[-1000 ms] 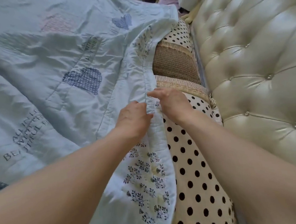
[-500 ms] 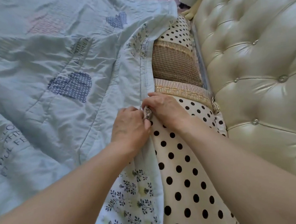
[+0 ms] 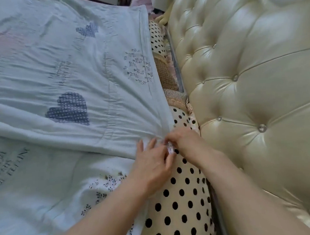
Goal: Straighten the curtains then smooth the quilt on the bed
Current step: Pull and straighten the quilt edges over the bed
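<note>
Across the bed's left side lies the pale blue quilt (image 3: 60, 91), its top hem running lengthwise beside the polka-dot pillow (image 3: 178, 203). At that hem the left hand (image 3: 152, 165) and right hand (image 3: 185, 142) meet, both pinching one bunched fold, with the tufted headboard (image 3: 249, 92) rightmost.

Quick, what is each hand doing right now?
Left hand: pinching the quilt edge.
Right hand: closed on the same edge, beside the left.
</note>
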